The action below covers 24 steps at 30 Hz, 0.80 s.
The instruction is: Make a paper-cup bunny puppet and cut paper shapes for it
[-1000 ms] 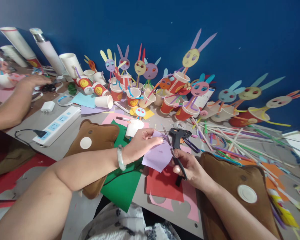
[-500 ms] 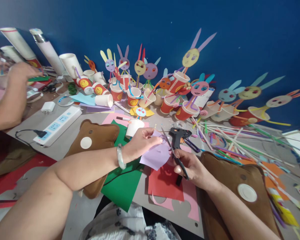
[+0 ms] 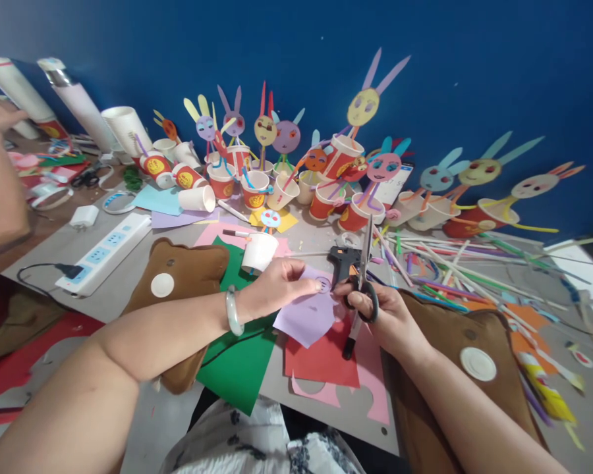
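Between thumb and fingers, my left hand [image 3: 281, 286] pinches a sheet of purple paper [image 3: 309, 319] with a small drawn circle near its upper right corner. My right hand [image 3: 388, 313] grips black-handled scissors [image 3: 364, 263], blades pointing up and away from the paper. Its fingertips are close to the paper's right edge; whether they touch it I cannot tell. Below the hands lie red paper [image 3: 321, 365], a pink sheet with round cut-outs [image 3: 378, 395] and a black-capped marker [image 3: 350, 345]. Just beyond the hands rests a black glue gun [image 3: 343, 260].
Rabbit figures in paper cups [image 3: 321, 201] line the blue wall. A power strip [image 3: 106, 253] and brown cushion [image 3: 178, 276] are left; pipe cleaners [image 3: 454, 270] and another brown cushion [image 3: 445, 342] are right. A co-worker's arm [image 3: 2, 171] reaches in at far left.
The scissors have swung away from the purple paper, their blades now upright. My left hand still holds the paper. The view has shifted slightly, and the co-worker's arm has moved left.
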Tool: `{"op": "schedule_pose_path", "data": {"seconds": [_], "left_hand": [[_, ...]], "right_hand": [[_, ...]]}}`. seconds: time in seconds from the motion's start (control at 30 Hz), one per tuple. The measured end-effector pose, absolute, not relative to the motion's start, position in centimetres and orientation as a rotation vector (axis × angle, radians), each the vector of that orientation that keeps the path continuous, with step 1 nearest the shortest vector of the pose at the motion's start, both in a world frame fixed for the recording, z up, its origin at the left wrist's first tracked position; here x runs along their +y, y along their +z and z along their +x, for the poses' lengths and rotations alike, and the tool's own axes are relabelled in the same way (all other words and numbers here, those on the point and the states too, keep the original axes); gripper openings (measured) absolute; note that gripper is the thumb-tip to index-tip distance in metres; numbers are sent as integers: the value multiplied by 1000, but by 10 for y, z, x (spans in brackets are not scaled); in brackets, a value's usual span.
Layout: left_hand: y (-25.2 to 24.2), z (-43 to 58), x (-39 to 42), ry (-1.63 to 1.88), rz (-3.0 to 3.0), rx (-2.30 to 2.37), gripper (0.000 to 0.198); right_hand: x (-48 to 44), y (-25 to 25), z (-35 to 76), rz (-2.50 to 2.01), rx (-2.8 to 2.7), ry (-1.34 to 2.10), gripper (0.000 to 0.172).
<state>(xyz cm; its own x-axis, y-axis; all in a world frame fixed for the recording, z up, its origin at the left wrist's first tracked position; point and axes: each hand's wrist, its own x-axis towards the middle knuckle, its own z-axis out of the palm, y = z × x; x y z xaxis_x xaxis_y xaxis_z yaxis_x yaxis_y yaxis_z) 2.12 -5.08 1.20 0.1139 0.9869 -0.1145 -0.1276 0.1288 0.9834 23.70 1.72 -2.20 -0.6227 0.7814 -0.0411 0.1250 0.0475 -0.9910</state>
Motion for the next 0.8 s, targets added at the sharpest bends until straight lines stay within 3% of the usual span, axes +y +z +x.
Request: {"op": "schedule_pose_path", "data": {"seconds": [0.23,0.57,0.8], "left_hand": [[6,28,-55,878,1241,1056,38],[-1,26,-54,743,1501,1039,29],[2,28,-54,852,1239,950,47]], "right_hand": [[7,-5,230,-885,-1924,1660,36],[0,-3,223,-813,-1952,1757,33],[0,-2,224,-915,-1808,1665,35]]}}
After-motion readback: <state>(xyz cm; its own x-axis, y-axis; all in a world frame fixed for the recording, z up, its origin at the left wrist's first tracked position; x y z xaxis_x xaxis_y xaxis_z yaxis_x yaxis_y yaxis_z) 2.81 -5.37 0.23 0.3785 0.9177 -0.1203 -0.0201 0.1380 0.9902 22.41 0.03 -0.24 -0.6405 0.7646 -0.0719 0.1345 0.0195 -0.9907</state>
